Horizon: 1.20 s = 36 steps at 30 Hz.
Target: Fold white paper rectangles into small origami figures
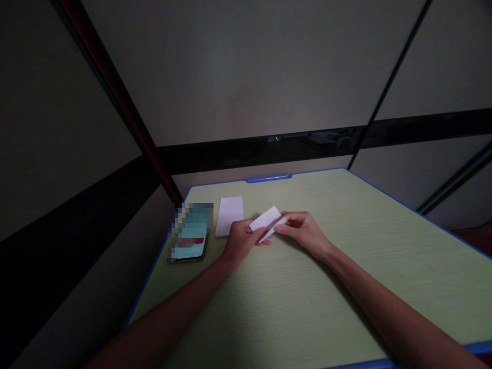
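A small white folded paper [266, 221] is held just above the green table [346, 266], a little left of its middle. My left hand [242, 240] pinches its left end with curled fingers. My right hand [303, 231] pinches its right end, fingers pressed together. A second white sheet of paper [229, 215] lies flat on the table just beyond my left hand.
A phone [191, 233] with a lit, blurred screen lies near the table's left edge, beside the flat sheet. The table has a blue rim [269, 179]. Dim walls with dark bars stand behind and to both sides.
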Motion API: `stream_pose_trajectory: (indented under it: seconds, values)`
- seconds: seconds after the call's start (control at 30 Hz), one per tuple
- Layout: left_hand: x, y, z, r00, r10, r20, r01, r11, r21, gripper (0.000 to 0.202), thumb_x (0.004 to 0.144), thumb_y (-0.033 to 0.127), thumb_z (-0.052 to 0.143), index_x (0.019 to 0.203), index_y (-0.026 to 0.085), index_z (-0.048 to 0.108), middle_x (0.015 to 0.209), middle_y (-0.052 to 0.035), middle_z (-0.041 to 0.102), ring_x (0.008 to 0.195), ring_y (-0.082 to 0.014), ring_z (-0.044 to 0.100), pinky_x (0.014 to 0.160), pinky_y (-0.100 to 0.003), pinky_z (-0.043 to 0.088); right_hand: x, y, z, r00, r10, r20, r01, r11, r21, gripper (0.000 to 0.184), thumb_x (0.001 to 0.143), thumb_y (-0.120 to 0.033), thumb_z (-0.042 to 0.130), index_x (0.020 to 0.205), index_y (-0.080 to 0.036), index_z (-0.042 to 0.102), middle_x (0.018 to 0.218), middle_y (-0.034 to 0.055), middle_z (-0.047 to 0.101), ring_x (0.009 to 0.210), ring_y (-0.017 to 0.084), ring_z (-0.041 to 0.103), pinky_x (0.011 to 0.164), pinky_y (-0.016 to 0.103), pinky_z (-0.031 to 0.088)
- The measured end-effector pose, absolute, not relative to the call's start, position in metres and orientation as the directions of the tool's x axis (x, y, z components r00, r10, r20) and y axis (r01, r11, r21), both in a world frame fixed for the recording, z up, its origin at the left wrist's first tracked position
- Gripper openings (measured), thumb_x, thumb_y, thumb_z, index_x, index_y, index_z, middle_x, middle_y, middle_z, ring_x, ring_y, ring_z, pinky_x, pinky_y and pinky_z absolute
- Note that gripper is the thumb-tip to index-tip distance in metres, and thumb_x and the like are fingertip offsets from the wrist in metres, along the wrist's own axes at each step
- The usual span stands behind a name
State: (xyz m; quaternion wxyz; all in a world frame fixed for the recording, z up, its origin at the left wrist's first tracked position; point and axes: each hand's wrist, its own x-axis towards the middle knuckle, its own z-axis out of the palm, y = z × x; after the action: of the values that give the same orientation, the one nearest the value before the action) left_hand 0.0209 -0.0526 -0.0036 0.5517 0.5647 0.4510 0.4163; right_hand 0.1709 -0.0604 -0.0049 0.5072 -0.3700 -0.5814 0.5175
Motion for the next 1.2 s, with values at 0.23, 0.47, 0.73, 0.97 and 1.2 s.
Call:
stream_pose_trajectory:
  seconds: [0.23, 0.47, 0.73, 0.97, 1.2]
  values:
    - [0.016, -0.047, -0.014, 0.116, 0.991, 0.069, -0.005, -0.069, 0.998, 0.028, 0.062, 0.036, 0.056, 0.052, 0.010, 0.056, 0.044, 0.0004, 0.052, 0.041, -0.0090, 0.046, 0.041, -0.020, 0.034, 0.171, -0.061, -0.006, -0.115, 0.981, 0.157, -0.117, 0.143, -0.983, 0.013, 0.060, -0.027, 0.064, 0.064, -0.015, 0.060, 0.061, -0.0019, 0.056, 0.054, 0.007, 0.044, 0.053, 0.023, 0.032]
    - [0.016, -0.045, -0.019, 0.049, 0.997, 0.065, -0.094, -0.060, 0.994, 0.033, 0.064, 0.043, 0.053, 0.053, 0.011, 0.053, 0.046, 0.0011, 0.047, 0.044, -0.0092, 0.044, 0.043, -0.020, 0.034, 0.172, -0.059, -0.007, -0.114, 0.985, 0.133, -0.193, 0.109, -0.975, 0.022, 0.053, -0.021, 0.069, 0.062, -0.015, 0.050, 0.054, -0.0042, 0.054, 0.049, 0.006, 0.044, 0.049, 0.021, 0.029]
    - [0.015, -0.044, -0.019, 0.042, 0.997, 0.066, -0.133, -0.060, 0.989, 0.033, 0.062, 0.044, 0.055, 0.051, 0.012, 0.051, 0.046, 0.0018, 0.046, 0.045, -0.0090, 0.043, 0.043, -0.020, 0.034, 0.173, -0.059, -0.007, -0.192, 0.980, 0.059, -0.232, 0.013, -0.973, 0.017, 0.060, -0.025, 0.065, 0.067, -0.013, 0.056, 0.053, -0.0037, 0.054, 0.048, 0.004, 0.042, 0.050, 0.020, 0.029]
    - [0.015, -0.044, -0.019, 0.109, 0.993, 0.045, -0.153, -0.028, 0.988, 0.030, 0.063, 0.040, 0.055, 0.056, 0.012, 0.054, 0.048, 0.0015, 0.047, 0.047, -0.0096, 0.044, 0.045, -0.020, 0.034, 0.171, -0.059, -0.011, -0.258, 0.966, 0.024, -0.298, -0.056, -0.953, 0.023, 0.065, -0.033, 0.061, 0.058, -0.012, 0.056, 0.050, -0.0042, 0.048, 0.047, 0.005, 0.038, 0.048, 0.020, 0.024]
    - [0.015, -0.043, -0.021, 0.125, 0.991, 0.034, -0.161, -0.014, 0.987, 0.030, 0.063, 0.040, 0.056, 0.054, 0.012, 0.052, 0.047, 0.0026, 0.046, 0.045, -0.0082, 0.042, 0.044, -0.020, 0.032, 0.170, -0.061, -0.008, -0.280, 0.960, 0.025, -0.351, -0.078, -0.933, 0.027, 0.063, -0.037, 0.062, 0.054, -0.013, 0.053, 0.048, -0.0044, 0.045, 0.047, 0.006, 0.036, 0.050, 0.021, 0.023]
